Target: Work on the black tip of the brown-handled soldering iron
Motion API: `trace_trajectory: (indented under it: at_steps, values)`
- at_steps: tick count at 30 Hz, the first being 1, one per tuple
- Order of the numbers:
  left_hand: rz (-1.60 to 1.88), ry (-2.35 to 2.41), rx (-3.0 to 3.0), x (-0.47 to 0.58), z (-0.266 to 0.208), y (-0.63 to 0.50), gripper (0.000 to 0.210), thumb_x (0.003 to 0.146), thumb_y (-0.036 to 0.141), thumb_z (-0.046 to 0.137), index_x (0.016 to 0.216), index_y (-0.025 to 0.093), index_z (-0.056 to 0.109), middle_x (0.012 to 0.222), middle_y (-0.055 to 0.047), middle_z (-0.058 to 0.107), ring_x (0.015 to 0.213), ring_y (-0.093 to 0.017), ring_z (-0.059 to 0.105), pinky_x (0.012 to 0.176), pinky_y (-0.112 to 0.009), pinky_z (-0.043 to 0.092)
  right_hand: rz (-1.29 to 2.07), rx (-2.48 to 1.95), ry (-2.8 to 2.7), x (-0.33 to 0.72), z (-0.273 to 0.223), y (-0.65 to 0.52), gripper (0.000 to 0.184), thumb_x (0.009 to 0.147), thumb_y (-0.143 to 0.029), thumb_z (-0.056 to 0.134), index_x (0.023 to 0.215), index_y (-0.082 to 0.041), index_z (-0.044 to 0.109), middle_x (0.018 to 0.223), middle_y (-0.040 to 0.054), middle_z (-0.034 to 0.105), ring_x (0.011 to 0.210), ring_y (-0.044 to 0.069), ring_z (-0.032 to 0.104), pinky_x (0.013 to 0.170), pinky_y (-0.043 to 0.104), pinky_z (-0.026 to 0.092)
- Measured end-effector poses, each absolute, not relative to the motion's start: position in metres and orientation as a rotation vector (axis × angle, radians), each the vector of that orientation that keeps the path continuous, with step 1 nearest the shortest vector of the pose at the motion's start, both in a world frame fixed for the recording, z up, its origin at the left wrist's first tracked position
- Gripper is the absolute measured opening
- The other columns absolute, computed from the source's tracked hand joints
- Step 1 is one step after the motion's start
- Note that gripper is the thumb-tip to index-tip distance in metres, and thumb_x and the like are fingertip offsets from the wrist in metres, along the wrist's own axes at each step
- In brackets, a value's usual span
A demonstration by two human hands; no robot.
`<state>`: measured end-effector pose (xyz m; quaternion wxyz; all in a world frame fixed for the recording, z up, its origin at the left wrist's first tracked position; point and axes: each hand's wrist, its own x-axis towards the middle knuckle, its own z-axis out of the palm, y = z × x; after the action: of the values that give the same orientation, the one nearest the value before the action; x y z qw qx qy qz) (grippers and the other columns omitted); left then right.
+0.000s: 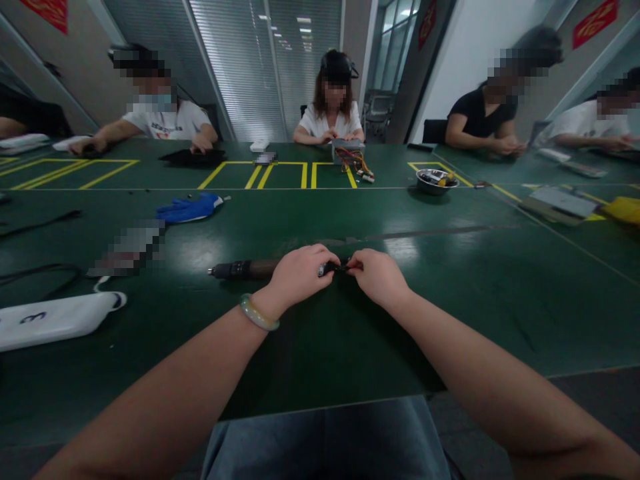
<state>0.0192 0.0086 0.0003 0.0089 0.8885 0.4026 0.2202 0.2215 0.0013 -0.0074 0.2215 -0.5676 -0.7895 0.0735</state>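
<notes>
A dark, pen-shaped electric screwdriver (240,269) lies on the green table, its metal tip pointing left. My left hand (305,273) is closed around its rear part, and a bracelet circles that wrist. Between my two hands a small black piece (327,269) shows at the fingertips; whether it belongs to the screwdriver I cannot tell. My right hand (380,277) pinches something small and dark against that spot, mostly hidden by the fingers. The hands are almost touching, just above the tabletop.
To the left lie a blue glove (190,208), a blurred-out flat device (127,250) and a white case (55,321) marked 3. Further back are a metal bowl (436,183) of small parts and a box with coloured wires (349,152). Several people sit opposite.
</notes>
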Motion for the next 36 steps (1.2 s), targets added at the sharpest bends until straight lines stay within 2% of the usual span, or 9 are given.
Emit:
trace_trajectory:
  at_steps: [19, 21, 24, 26, 30, 36]
  values:
    - [0.678, 1.255, 2.763, 0.021, 0.001, 0.008, 0.020, 0.084, 0.026, 0.058, 0.103, 0.025, 0.065, 0.105, -0.002, 0.063, 0.097, -0.020, 0.060, 0.083, -0.034, 0.049, 0.253, -1.510, -2.108, 0.215, -0.009, 0.001, 0.007, 0.083, -0.014, 0.066, 0.085, -0.020, 0.068, 0.088, 0.0001, 0.065, 0.083, 0.014, 0.058, 0.074, 0.025, 0.042]
    - [0.676, 1.256, 2.759, 0.021, 0.001, 0.008, 0.020, 0.084, 0.026, 0.058, 0.102, 0.025, 0.065, 0.105, -0.002, 0.063, 0.097, -0.020, 0.060, 0.083, -0.035, 0.049, 0.276, -1.514, -2.085, 0.214, -0.011, 0.003, 0.010, 0.083, -0.013, 0.065, 0.090, -0.020, 0.068, 0.089, 0.0004, 0.065, 0.083, 0.014, 0.059, 0.075, 0.025, 0.043]
    - [0.678, 1.241, 2.766, 0.021, 0.001, 0.009, 0.019, 0.084, 0.024, 0.058, 0.102, 0.024, 0.065, 0.105, -0.002, 0.063, 0.097, -0.020, 0.060, 0.086, -0.035, 0.048, 0.280, -1.512, -2.077, 0.214, -0.014, 0.006, 0.027, 0.083, -0.012, 0.066, 0.109, -0.020, 0.066, 0.093, 0.0008, 0.065, 0.082, 0.014, 0.059, 0.076, 0.024, 0.044]
    - [0.678, 1.229, 2.774, 0.021, 0.001, 0.009, 0.019, 0.084, 0.024, 0.058, 0.102, 0.024, 0.064, 0.105, -0.002, 0.063, 0.098, -0.020, 0.060, 0.088, -0.035, 0.048, 0.268, -1.504, -2.109, 0.215, -0.015, 0.008, 0.032, 0.083, -0.013, 0.066, 0.115, -0.021, 0.065, 0.098, 0.0019, 0.065, 0.084, 0.014, 0.059, 0.079, 0.025, 0.044]
    - [0.677, 1.242, 2.779, 0.021, 0.000, 0.009, 0.018, 0.084, 0.025, 0.059, 0.102, 0.023, 0.064, 0.104, -0.002, 0.063, 0.098, -0.020, 0.059, 0.088, -0.035, 0.048, 0.281, -1.502, -2.176, 0.215, -0.015, 0.010, 0.022, 0.086, -0.016, 0.064, 0.107, -0.022, 0.070, 0.101, 0.0029, 0.065, 0.089, 0.015, 0.059, 0.081, 0.025, 0.044]
    - [0.676, 1.263, 2.783, 0.022, 0.000, 0.007, 0.019, 0.086, 0.027, 0.057, 0.103, 0.023, 0.062, 0.103, -0.003, 0.063, 0.097, -0.021, 0.059, 0.085, -0.035, 0.048, 0.316, -1.543, -2.154, 0.214, -0.012, 0.010, 0.018, 0.085, -0.017, 0.065, 0.101, -0.021, 0.070, 0.098, 0.0027, 0.065, 0.088, 0.015, 0.059, 0.079, 0.025, 0.044]
